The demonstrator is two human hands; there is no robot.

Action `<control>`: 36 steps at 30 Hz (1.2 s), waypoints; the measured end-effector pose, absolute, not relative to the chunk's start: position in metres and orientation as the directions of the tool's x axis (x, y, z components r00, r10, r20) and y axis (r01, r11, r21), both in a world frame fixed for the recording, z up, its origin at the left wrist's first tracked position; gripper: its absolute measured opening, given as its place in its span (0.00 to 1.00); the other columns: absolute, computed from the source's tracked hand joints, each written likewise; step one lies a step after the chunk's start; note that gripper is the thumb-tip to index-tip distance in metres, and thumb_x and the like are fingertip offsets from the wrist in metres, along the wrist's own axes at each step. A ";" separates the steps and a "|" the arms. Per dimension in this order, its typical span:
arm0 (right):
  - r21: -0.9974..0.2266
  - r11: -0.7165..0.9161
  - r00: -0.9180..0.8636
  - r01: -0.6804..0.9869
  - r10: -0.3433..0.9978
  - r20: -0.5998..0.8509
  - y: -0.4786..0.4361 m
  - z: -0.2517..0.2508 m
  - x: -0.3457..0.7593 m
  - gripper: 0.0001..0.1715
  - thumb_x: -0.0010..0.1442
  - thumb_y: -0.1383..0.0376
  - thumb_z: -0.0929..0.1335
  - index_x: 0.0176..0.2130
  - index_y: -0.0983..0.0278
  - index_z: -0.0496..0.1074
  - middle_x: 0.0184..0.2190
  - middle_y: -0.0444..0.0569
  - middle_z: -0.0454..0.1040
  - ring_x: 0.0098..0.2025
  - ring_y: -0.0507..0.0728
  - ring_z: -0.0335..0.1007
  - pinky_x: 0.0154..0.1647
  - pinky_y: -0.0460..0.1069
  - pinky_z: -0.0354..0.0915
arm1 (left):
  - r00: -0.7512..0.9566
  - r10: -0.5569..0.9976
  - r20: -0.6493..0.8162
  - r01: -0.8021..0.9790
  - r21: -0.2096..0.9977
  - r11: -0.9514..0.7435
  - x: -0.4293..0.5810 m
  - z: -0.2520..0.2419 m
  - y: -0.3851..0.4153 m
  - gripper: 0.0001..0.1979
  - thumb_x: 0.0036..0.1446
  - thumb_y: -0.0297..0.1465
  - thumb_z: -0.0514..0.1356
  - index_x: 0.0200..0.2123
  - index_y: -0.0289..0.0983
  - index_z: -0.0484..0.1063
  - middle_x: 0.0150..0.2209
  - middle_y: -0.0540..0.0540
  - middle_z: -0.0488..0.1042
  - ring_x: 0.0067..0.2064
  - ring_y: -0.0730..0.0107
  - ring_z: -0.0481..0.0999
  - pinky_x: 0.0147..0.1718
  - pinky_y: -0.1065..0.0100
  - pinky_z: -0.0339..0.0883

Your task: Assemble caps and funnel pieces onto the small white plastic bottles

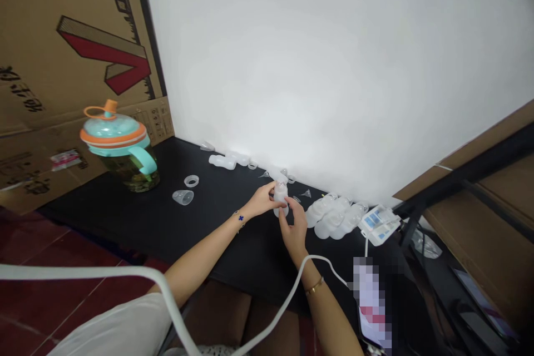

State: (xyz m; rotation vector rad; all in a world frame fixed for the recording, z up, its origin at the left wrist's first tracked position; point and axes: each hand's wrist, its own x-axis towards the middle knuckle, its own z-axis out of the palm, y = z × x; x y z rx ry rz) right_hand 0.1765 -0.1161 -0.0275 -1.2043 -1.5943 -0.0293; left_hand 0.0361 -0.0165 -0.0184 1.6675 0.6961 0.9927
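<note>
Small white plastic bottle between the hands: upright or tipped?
Upright: the small white plastic bottle has its narrower end up and base down, between the left hand and right hand.

bottle (281, 193): translucent white | table (146, 217): black | jug (119, 147): teal, orange trim | box (37, 55): brown, red-black print | wall (325, 67): white | floor (54, 253): dark red | cable (104, 272): white

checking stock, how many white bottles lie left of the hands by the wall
2: the left bottle, and the right bottle partly behind it. Another could be hidden behind them.
</note>
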 end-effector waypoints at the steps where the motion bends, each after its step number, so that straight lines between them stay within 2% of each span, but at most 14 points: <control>1: -0.517 0.504 0.091 0.692 0.650 0.754 -0.117 -0.026 0.176 0.17 0.69 0.66 0.67 0.56 0.61 0.73 0.51 0.57 0.78 0.54 0.62 0.75 0.55 0.61 0.71 | 0.510 0.813 0.280 -0.013 0.948 -0.319 0.037 -0.019 -0.018 0.28 0.47 0.33 0.72 0.52 0.34 0.73 0.41 0.45 0.79 0.41 0.62 0.80 0.37 0.68 0.75; 5: -0.460 0.564 0.070 0.686 0.578 0.813 -0.119 -0.020 0.177 0.16 0.68 0.70 0.66 0.53 0.60 0.75 0.48 0.56 0.79 0.52 0.62 0.75 0.54 0.60 0.72 | 0.565 0.763 0.314 0.022 0.919 -0.394 0.043 -0.018 -0.026 0.21 0.49 0.30 0.69 0.48 0.34 0.74 0.41 0.46 0.78 0.40 0.65 0.77 0.36 0.70 0.72; 10: -0.429 0.594 0.072 0.681 0.529 0.846 -0.123 -0.013 0.178 0.16 0.67 0.72 0.66 0.50 0.59 0.77 0.44 0.54 0.80 0.48 0.61 0.77 0.49 0.59 0.74 | 0.549 0.764 0.339 0.136 0.866 -0.482 0.048 -0.021 -0.030 0.25 0.50 0.29 0.67 0.54 0.35 0.74 0.47 0.44 0.77 0.42 0.65 0.76 0.36 0.69 0.72; 14: -0.436 0.601 0.057 0.670 0.544 0.837 -0.125 -0.012 0.176 0.15 0.66 0.73 0.66 0.46 0.59 0.79 0.42 0.53 0.80 0.45 0.60 0.77 0.47 0.57 0.75 | 0.578 0.719 0.386 0.235 0.765 -0.600 0.050 -0.025 -0.032 0.21 0.54 0.25 0.61 0.52 0.40 0.75 0.50 0.45 0.77 0.47 0.63 0.77 0.47 0.64 0.72; 16: -0.451 0.604 0.040 0.657 0.569 0.821 -0.125 -0.013 0.176 0.15 0.66 0.72 0.66 0.44 0.59 0.80 0.40 0.53 0.81 0.44 0.60 0.78 0.46 0.56 0.75 | 0.591 0.709 0.385 0.246 0.751 -0.612 0.051 -0.027 -0.033 0.21 0.56 0.23 0.59 0.52 0.41 0.75 0.52 0.45 0.76 0.50 0.63 0.77 0.52 0.62 0.71; 21: -0.497 0.567 -0.021 0.657 0.672 0.740 -0.123 -0.018 0.174 0.13 0.67 0.70 0.65 0.43 0.59 0.80 0.40 0.52 0.82 0.43 0.58 0.79 0.46 0.53 0.75 | 0.614 0.675 0.409 0.176 0.763 -0.622 0.054 -0.035 -0.032 0.24 0.62 0.25 0.55 0.60 0.40 0.71 0.56 0.41 0.73 0.54 0.61 0.76 0.57 0.59 0.70; 24: -0.532 0.509 -0.018 0.676 0.734 0.679 -0.121 -0.019 0.172 0.12 0.68 0.68 0.65 0.44 0.60 0.79 0.41 0.52 0.82 0.43 0.58 0.79 0.44 0.52 0.74 | 0.623 0.647 0.440 0.116 0.766 -0.633 0.055 -0.044 -0.028 0.26 0.62 0.26 0.56 0.63 0.40 0.69 0.58 0.40 0.73 0.57 0.61 0.75 0.59 0.57 0.68; 28: -0.581 0.437 0.019 0.687 0.788 0.615 -0.118 -0.019 0.172 0.13 0.67 0.67 0.65 0.45 0.60 0.79 0.41 0.51 0.81 0.40 0.58 0.78 0.40 0.51 0.73 | 0.611 0.661 0.435 0.072 0.801 -0.594 0.056 -0.053 -0.023 0.25 0.59 0.27 0.59 0.61 0.37 0.71 0.57 0.38 0.75 0.57 0.60 0.76 0.60 0.55 0.68; 36: -0.618 0.342 0.087 0.708 0.826 0.557 -0.114 -0.021 0.175 0.14 0.65 0.67 0.64 0.44 0.61 0.78 0.38 0.50 0.80 0.36 0.58 0.74 0.36 0.51 0.71 | 0.623 0.718 0.311 0.036 0.905 -0.423 0.059 -0.051 -0.028 0.25 0.54 0.25 0.61 0.57 0.34 0.76 0.54 0.38 0.79 0.52 0.59 0.80 0.55 0.56 0.73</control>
